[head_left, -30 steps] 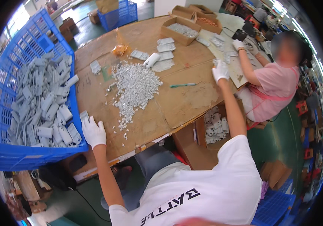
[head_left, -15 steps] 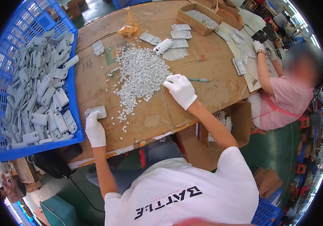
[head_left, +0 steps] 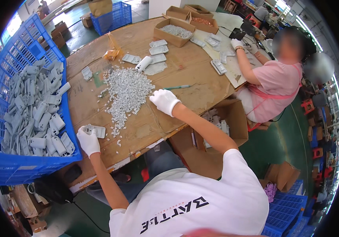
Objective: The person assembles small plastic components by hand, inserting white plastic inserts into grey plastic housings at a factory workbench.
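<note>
Seemingly steady, the gloved left hand (head_left: 87, 141) pinches a grey plastic housing (head_left: 94, 130) near the table's (head_left: 185, 75) front edge, while the right hand (head_left: 164, 100) rests curled, holding nothing visible, beside the heap of small white parts (head_left: 128, 93). A careless sweep could scatter them off the edge.

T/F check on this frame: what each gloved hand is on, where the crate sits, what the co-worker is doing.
1. The left hand rests on a flat grey part near the table edge. True.
2. The right hand holds the green pen. False: the pen lies free on the table; the hand is at the edge of the pile of small white pieces.
3. The blue crate of grey housings is on the person's left. True.
4. Both hands are bare. False: both wear white gloves.
5. The co-worker in pink reaches into the blue crate. False: that person works at the far right of the table.
</note>
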Demonstrator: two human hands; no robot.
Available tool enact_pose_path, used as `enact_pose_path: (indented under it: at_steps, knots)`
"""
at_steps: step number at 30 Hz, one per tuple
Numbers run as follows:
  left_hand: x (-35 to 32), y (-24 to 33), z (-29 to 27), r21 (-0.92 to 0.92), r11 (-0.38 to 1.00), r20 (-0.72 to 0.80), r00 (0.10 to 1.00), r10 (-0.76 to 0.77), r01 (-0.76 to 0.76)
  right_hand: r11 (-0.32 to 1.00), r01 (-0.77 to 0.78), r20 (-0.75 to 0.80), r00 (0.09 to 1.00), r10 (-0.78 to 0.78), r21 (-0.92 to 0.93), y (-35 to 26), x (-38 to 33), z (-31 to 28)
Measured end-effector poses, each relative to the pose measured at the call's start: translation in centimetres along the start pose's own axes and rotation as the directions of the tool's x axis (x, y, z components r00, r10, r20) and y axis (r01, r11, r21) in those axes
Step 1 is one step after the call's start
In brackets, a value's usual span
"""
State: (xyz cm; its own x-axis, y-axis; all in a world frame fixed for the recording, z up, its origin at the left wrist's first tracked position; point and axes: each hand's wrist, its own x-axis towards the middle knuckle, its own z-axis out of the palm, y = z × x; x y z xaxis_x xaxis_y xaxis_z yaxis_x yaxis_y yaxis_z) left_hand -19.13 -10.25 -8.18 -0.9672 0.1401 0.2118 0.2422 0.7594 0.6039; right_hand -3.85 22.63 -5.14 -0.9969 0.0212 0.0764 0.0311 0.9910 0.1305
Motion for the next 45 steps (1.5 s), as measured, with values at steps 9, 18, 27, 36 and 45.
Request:
enact_pose_path:
  at_steps: [9, 18, 27, 36, 45]
  knots:
    - [-6.7, 10.4, -3.4, -0.466, 0.839, 0.021, 0.945, 0.327, -0.28, 0.488, 0.308, -0.463, 0.855, 0.235, 0.817, -11.3, -1.6, -7.0]
    - [-9.3, 9.9, -6.0, -0.531, 0.818, 0.023, 0.961, 0.276, -0.222, 0.791, 0.304, -0.556, 0.829, 0.055, 0.531, -15.7, -0.5, -8.3]
    - [-9.5, 9.7, -7.0, -0.462, 0.856, 0.033, 0.96, 0.278, -0.232, 0.132, 0.227, -0.262, 0.88, 0.397, 0.965, -17.1, 0.2, -8.2]
    - [-10.0, 8.4, -7.0, -0.586, 0.782, 0.021, 0.96, 0.279, -0.214, 0.48, 0.113, -0.246, 0.943, 0.225, 0.87, -17.8, -1.0, -8.0]
    - [-10.9, 8.2, -6.6, -0.629, 0.76, 0.074, 0.961, 0.267, -0.163, 0.382, 0.113, -0.174, 0.977, 0.127, 0.917, -17.0, 0.5, -6.3]
